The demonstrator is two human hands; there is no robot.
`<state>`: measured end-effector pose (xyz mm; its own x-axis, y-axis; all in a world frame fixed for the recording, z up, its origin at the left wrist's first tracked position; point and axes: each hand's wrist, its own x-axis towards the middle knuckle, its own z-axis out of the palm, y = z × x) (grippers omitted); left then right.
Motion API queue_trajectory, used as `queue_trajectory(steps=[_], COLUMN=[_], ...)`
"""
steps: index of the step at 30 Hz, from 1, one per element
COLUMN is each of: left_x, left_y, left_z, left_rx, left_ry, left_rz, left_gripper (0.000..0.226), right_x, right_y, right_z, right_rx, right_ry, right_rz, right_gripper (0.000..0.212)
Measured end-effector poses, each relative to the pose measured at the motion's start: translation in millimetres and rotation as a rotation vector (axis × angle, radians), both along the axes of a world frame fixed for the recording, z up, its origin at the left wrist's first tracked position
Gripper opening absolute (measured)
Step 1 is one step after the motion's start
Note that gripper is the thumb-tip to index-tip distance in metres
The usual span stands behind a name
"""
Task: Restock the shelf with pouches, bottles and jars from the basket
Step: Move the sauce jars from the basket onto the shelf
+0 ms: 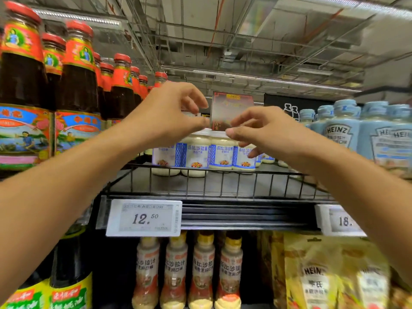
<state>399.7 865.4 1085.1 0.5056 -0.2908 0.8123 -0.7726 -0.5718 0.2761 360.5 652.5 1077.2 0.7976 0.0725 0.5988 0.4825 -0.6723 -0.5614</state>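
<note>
Two bare hands reach up to the top shelf of a shop aisle and hold a flat, dark red-brown foil pouch (231, 108). It stands upright on the white lids of a row of squat cream-coloured jars with blue-and-white labels (220, 152), behind the black wire shelf rail (223, 186). The left hand (169, 112) pinches the pouch's left edge between thumb and curled forefinger. The right hand (263, 132) appears to pinch its lower right corner, thumb in front and fingers curled, though blur makes that contact less sure. To place it well, the person would likely need to settle the bottom edge flat across the lids, front facing out, then let go one side at a time, since a thin pouch perched on lids could tip back or slide off. Tall dark sauce bottles with red caps (78, 85) stand to the left and pale blue squeeze bottles (343, 134) to the right. The pouch looks glossy and slim, with a small yellow label at its top edge, blurred print, and white characters near its lower left corner.
</note>
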Motion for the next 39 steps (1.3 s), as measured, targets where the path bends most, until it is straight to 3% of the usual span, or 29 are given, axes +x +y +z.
queue_trajectory(steps=[10, 21, 39], left_x=[-44.9, -128.5, -301.5], left_y=[-79.2, -209.1, -425.8], left_z=[-23.3, -54.7, -156.0], left_rx=[-0.090, -0.195, -0.135], left_ry=[0.088, 0.340, 0.765], left_rz=[-0.370, -0.826, -1.286], left_gripper=[0.016, 0.014, 0.010], right_x=[-76.8, -207.7, -434.1], right_y=[-48.5, -154.2, -297.2], right_z=[-22.6, -55.4, -156.7], right_rx=[0.109, 0.234, 0.409], right_ry=[-0.101, -0.208, -0.130], right_rz=[0.031, -0.143, -0.527], right_gripper=[0.012, 0.005, 0.006])
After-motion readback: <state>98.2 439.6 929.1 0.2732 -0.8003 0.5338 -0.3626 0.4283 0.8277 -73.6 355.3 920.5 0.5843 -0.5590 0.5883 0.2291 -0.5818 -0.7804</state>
